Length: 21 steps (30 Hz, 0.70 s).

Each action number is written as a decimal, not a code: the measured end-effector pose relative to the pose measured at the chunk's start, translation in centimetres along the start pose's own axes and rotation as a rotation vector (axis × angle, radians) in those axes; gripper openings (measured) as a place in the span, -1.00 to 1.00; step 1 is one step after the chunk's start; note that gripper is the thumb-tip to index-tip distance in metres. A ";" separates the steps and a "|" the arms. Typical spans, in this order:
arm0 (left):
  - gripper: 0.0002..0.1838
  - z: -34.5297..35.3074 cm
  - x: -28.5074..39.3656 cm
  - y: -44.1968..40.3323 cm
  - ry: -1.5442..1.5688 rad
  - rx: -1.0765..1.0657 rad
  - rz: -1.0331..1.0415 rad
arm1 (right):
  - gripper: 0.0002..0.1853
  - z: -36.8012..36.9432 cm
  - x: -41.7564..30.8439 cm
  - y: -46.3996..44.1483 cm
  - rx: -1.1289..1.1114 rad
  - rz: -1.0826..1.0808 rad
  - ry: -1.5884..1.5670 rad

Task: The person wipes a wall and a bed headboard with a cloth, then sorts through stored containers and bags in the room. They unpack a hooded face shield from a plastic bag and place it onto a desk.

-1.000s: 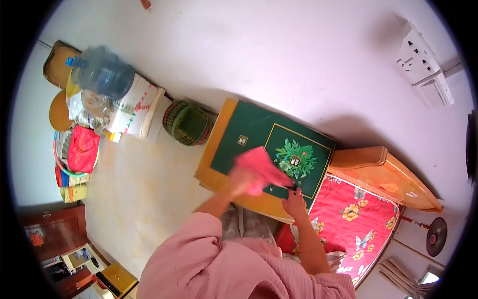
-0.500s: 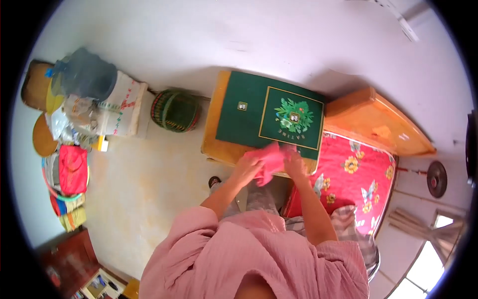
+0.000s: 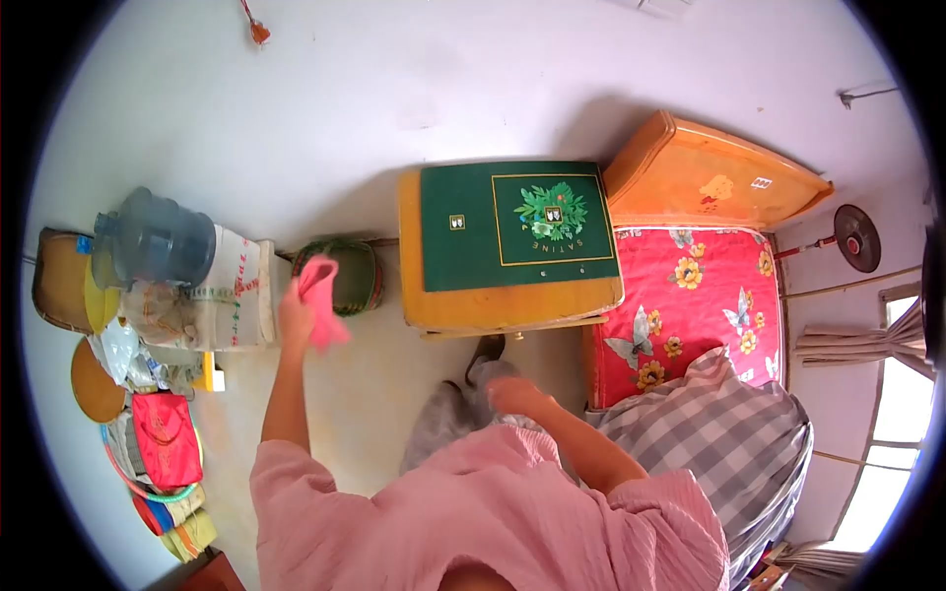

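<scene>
A bright pink cloth [image 3: 320,295] hangs from my left hand [image 3: 295,313], whose fingers are closed on it. Both are held out to the left, in front of the woven basket [image 3: 367,281] by the wall, and the cloth hides part of its rim. My right hand [image 3: 517,396] is low over my grey trousers, in front of the bedside cabinet [image 3: 512,305]. It is blurred, so its fingers are hard to make out. On the cabinet lies a dark green mat [image 3: 458,246] with a leafy print; neither hand touches it.
To the right is a bed with a red floral sheet [image 3: 685,325], a wooden headboard [image 3: 705,182] and a checked blanket [image 3: 714,433]. On the left, a large water bottle [image 3: 163,236] rests by a white box [image 3: 241,286]. A red bag [image 3: 168,440] stands nearby.
My left hand has carried the pink cloth from the cabinet's front edge leftward to the basket. My right hand has come off the cloth and drawn back toward my body. The view has shifted.
</scene>
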<state>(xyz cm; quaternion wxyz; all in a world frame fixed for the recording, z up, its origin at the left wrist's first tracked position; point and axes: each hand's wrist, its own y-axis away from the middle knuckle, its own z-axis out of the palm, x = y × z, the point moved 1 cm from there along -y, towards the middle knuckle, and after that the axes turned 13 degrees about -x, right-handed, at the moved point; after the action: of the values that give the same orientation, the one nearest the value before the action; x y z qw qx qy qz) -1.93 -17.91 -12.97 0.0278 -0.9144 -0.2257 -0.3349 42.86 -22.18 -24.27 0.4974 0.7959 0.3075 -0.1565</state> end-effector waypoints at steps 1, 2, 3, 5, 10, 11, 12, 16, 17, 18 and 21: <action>-0.65 0.1 3.7 -1.9 0.078 0.059 0.066 | -0.67 -1.0 -1.6 0.3 -0.014 -0.016 -0.012; -0.62 0.3 7.0 -3.6 0.013 0.176 0.135 | -0.67 -1.9 -2.6 0.1 -0.025 -0.025 -0.025; -0.58 0.4 9.9 -5.4 -0.042 0.286 0.212 | -0.67 -2.1 -2.7 -0.7 -0.066 -0.044 0.018; -0.54 0.5 15.5 -8.9 -0.016 0.297 0.364 | -0.67 -2.8 -1.9 -1.4 -0.137 -0.043 0.085; -0.65 6.8 18.9 -17.6 -0.460 0.197 0.445 | -0.69 -4.8 -1.0 -1.1 0.019 0.078 -0.014; -0.66 9.9 16.6 -18.4 -0.541 0.149 0.455 | -0.70 -5.4 -0.6 -0.5 0.075 0.096 -0.045; -0.66 12.4 14.7 -17.7 -0.572 -0.126 0.343 | -0.70 -6.2 -0.3 0.2 0.096 0.103 -0.102; -0.73 20.6 4.4 -3.3 -0.562 -1.285 -0.021 | -0.72 -8.1 1.4 1.7 0.221 0.132 -0.285; -0.74 22.9 0.7 -1.2 -1.052 -1.754 0.279 | -0.74 -8.0 1.9 2.3 0.248 0.142 -0.307; -0.73 17.9 10.0 2.1 -0.678 -1.732 0.351 | -0.74 -7.3 2.6 2.3 0.254 0.167 -0.282; -0.81 13.5 22.2 1.5 -0.314 -1.470 0.378 | -0.75 -6.4 4.3 3.1 0.253 0.275 -0.215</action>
<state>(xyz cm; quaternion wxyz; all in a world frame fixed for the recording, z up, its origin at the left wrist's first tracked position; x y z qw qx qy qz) 21.74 -7.78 -9.37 -0.5620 -0.7576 0.2130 -0.2547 47.76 -16.03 -21.58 0.4401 0.8653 0.1189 -0.2085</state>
